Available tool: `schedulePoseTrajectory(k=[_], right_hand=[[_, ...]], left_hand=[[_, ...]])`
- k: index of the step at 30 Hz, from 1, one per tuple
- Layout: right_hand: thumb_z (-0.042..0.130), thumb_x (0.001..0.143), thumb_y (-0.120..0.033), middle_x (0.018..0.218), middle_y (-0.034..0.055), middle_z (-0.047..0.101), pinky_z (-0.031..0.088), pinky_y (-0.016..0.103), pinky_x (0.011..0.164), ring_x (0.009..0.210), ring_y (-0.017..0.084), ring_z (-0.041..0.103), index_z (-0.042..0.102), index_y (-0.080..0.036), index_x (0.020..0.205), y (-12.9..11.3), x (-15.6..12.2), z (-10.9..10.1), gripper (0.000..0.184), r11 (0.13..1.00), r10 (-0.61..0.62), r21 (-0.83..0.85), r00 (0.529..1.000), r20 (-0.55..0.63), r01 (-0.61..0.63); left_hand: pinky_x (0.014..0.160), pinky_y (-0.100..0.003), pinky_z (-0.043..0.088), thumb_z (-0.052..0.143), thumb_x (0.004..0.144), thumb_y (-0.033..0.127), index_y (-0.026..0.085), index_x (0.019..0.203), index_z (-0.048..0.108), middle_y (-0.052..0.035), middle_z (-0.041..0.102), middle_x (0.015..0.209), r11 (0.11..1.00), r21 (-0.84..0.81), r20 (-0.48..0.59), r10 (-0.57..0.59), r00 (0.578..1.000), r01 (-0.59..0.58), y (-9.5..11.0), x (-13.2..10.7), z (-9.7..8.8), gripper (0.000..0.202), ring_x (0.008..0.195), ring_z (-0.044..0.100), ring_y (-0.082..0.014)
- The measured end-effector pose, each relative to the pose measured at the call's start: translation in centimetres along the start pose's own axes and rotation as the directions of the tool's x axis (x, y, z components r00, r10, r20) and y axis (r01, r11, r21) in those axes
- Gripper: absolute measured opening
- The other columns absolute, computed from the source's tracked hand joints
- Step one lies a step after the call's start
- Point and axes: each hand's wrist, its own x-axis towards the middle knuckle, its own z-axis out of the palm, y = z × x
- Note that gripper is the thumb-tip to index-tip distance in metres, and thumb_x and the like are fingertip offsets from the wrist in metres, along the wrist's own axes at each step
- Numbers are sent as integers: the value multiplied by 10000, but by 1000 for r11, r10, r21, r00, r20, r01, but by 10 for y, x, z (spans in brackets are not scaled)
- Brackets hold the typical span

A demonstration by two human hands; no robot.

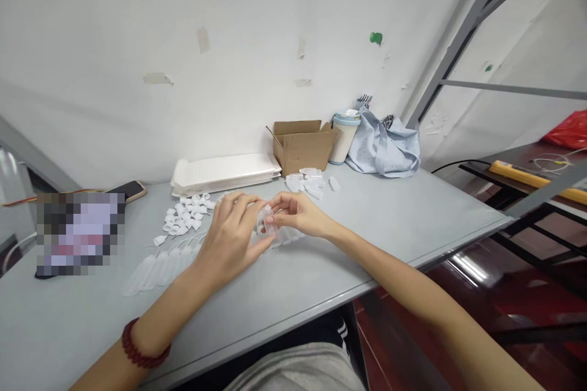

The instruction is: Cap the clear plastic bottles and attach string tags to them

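Between my hands, just above the table, is a small clear plastic piece [269, 222], partly covered by fingers; its exact kind is unclear. My right hand [300, 214] pinches it from the right with thumb and fingers. From the left, my left hand [233, 229] curls around it, thumb low and fingertips on top. A row of similar translucent pieces [158, 267] with thin stems or cords lies left of and under my left hand. Small white caps [186, 215] sit in a loose pile beyond that hand. More clear pieces [306, 181] lie beyond my right hand, before the cardboard box.
An open cardboard box [302, 153], a lidded cup [343, 142] and a light blue cloth bag [385, 149] stand along the wall. White flat trays or sheets [227, 172] are stacked left of the box. A phone [126, 190] and a blurred-out item [80, 235] lie at left.
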Motion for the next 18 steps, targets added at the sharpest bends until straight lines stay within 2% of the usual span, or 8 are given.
schedulePoseTrajectory(k=[2,5,10,13,15,18], right_hand=[[820,647,-326,720,-9,660,524,256,638,644,109,640,594,-148,835,-1,-1,1,343,1000,24,3,999,26,-25],[843,610,-322,709,-21,654,512,243,615,609,98,631,578,-150,824,-1,-5,7,382,997,74,11,994,76,-75],[825,641,-286,817,8,683,519,260,703,710,119,674,603,-143,884,0,-13,19,359,994,104,-59,977,184,-95],[764,720,-273,856,28,698,528,281,756,758,128,689,620,-145,973,-1,-14,21,318,991,103,-109,968,228,-79],[733,755,-279,815,22,695,536,278,734,742,130,694,622,-148,982,-1,-14,20,285,992,74,-115,976,205,-51],[702,788,-296,768,14,683,535,257,663,700,130,694,626,-149,954,-1,-11,16,234,993,36,-119,988,152,-18]], left_hand=[[880,-449,438,674,817,274,90,1161,535,-160,610,1134,999,-34,26,20,999,-19,2,-5,-5,414,1072,498,-329],[896,-464,429,657,831,230,94,1198,510,-153,630,1128,999,-13,-6,50,999,-50,9,-15,-14,417,1075,503,-329],[889,-451,436,623,852,186,160,1201,531,-113,659,1097,999,-34,-39,-7,999,5,20,-42,-28,362,1019,541,-289],[902,-440,443,636,853,265,228,1190,559,-78,658,1124,994,-88,9,-72,997,72,16,-69,-37,348,1018,556,-268],[882,-421,463,655,831,363,261,1170,578,-58,663,1122,984,-126,30,-126,992,129,9,-91,-43,362,1017,562,-266],[898,-422,469,658,805,459,309,1185,584,-35,657,1157,958,-163,137,-215,967,236,-1,-124,-50,416,1078,547,-276]])
